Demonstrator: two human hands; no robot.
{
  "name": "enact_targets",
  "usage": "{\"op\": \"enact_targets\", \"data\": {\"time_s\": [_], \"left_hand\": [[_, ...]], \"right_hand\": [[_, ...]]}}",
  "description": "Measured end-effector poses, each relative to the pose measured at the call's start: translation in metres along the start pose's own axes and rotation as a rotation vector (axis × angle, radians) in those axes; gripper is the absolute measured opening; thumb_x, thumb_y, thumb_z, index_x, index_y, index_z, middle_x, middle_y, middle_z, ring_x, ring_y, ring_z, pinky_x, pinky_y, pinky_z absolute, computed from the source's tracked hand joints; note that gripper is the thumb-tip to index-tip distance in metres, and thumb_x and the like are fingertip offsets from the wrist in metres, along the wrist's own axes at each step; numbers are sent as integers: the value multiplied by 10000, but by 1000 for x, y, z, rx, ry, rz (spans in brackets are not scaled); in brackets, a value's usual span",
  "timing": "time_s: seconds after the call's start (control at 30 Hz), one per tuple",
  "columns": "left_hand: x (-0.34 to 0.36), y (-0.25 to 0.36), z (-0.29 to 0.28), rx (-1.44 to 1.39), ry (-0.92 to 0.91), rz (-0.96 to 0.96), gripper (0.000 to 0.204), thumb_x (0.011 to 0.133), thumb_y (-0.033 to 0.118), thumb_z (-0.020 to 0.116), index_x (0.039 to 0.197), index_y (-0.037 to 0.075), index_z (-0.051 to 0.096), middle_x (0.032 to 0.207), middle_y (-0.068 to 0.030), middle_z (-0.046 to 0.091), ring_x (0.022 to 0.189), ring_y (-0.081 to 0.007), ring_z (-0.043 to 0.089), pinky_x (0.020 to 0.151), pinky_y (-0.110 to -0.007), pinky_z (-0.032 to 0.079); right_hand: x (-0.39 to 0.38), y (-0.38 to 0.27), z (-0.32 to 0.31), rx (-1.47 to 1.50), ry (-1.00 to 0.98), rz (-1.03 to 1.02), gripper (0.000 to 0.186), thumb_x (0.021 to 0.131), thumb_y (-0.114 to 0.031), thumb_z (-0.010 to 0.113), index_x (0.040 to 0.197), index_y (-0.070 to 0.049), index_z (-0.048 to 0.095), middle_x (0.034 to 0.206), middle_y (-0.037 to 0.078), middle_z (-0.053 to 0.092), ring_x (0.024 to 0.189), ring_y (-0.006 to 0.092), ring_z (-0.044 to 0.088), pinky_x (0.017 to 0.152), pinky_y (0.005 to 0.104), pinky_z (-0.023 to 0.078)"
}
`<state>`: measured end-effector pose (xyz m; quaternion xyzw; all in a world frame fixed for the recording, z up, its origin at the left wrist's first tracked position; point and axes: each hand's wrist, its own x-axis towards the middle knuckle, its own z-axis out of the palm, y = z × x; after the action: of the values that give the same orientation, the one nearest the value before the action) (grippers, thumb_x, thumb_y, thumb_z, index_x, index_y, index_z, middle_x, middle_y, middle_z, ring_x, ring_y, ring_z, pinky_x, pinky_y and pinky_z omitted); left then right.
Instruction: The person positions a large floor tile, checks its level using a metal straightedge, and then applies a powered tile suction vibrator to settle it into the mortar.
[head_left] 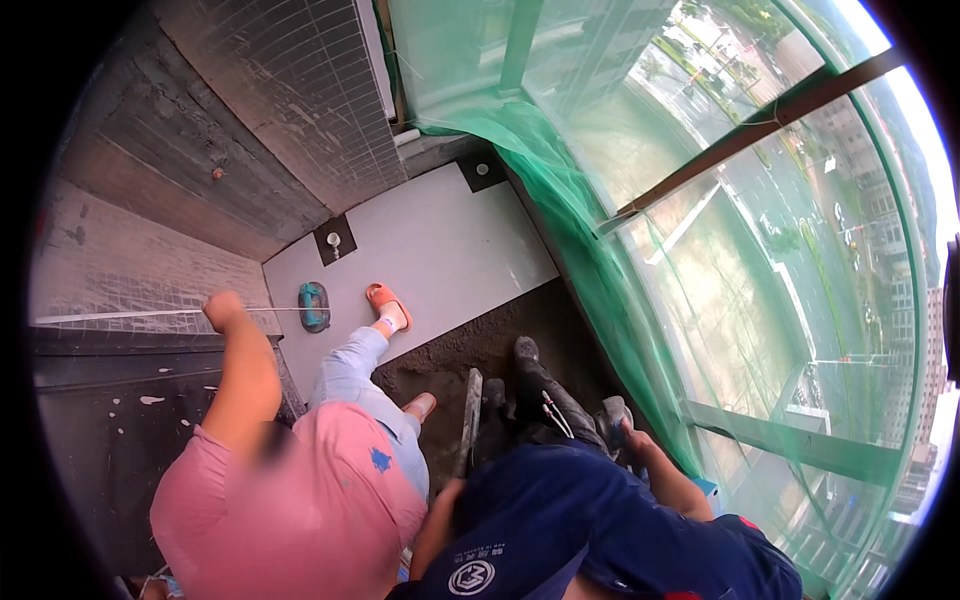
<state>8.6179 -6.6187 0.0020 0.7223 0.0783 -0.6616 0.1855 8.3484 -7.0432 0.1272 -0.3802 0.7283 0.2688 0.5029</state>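
Bar (469,422) — long, straight, grey — points from the nearer, bare left hand (447,497) toward the brown mortar bed's (445,350) far edge; whether those fingers (or the right hand's (634,441)) grip anything, I cannot tell.

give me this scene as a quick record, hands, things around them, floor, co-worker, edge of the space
left hand: mostly hidden, beside the near end of a long grey bar; grip unclear
right hand: low at the right, at a grey object of unclear kind
floor: pale slab with two dark corner cutouts, dark mortar bed nearer
on slab: teal-handled tool
co-worker: pink shirt, orange slide sandal on slab, one hand at a thin white line
edge: green mesh netting
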Motion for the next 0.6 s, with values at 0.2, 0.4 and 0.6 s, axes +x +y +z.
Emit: {"op": "enact_targets", "data": {"time_s": [0.2, 0.4, 0.6], "left_hand": [[-14, 29, 26, -52, 42, -9, 331, 780, 279, 696, 940, -9, 719, 850, -188, 706, 802, -324, 681, 746, -451, 520], [-39, 49, 20, 3, 140, 4, 345, 750, 283, 723, 931, -11, 717, 850, -202, 705, 818, -348, 690, 765, -450, 525], [-51, 108, 12, 172, 255, -59, 367, 730, 319, 743, 897, -6, 728, 857, -203, 714, 865, -368, 699, 803, -451, 529]], "right_hand": [[53, -129, -39, -320, 118, -247, 960, 829, -816, 465, 1100, 84, 660, 962, 176, 642, 738, 210, 573, 633, 410, 454], [40, -261, -30, -442, -30, -350, 865, 822, -818, 473, 750, 25, 654, 630, 93, 605, 546, 229, 576, 532, 368, 440], [41, -329, -28, -559, -22, -383, 925, 809, -847, 439, 767, 44, 684, 670, 125, 641, 641, 253, 629, 629, 404, 484]]}}
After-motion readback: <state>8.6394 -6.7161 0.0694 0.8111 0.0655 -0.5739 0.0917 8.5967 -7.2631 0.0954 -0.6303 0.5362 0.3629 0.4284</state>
